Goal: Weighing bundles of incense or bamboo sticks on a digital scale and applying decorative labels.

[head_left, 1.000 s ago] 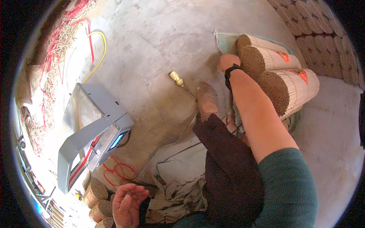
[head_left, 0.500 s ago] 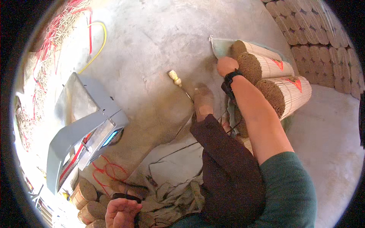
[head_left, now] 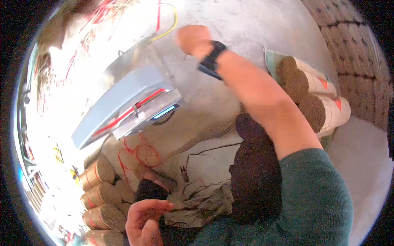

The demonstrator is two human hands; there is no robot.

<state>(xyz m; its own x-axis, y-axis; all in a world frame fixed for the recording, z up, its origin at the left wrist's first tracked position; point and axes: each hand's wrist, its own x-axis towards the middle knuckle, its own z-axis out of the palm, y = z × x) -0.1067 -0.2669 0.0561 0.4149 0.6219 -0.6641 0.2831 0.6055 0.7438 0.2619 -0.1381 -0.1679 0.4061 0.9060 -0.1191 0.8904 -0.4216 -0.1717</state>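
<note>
My right hand (head_left: 193, 39), a dark watch on its wrist, is stretched far forward over the floor, beyond the grey machine (head_left: 123, 102). Its fingers curl under into a fist; whatever is inside, if anything, is hidden. The machine has a slanted grey arm, a red strip along it and a lit blue display (head_left: 166, 111). Low in the view is my left hand (head_left: 145, 219), fingers loosely bent and thumb apart from them, with nothing visible in it. It is close to my leg and a crumpled dark cloth (head_left: 201, 205).
Cylindrical bundles (head_left: 322, 84) of thin sticks with brown ends lie at right, on a greenish sheet (head_left: 270, 60). More brown bundles (head_left: 98, 190) are stacked at lower left. Red cord (head_left: 147, 155) loops on the floor. A brown stack (head_left: 353, 45) fills the upper right.
My right hand has left the bundles at right and swung left and forward past the machine. My view has turned, shifting the machine rightward. My left hand's fingers have uncurled somewhat.
</note>
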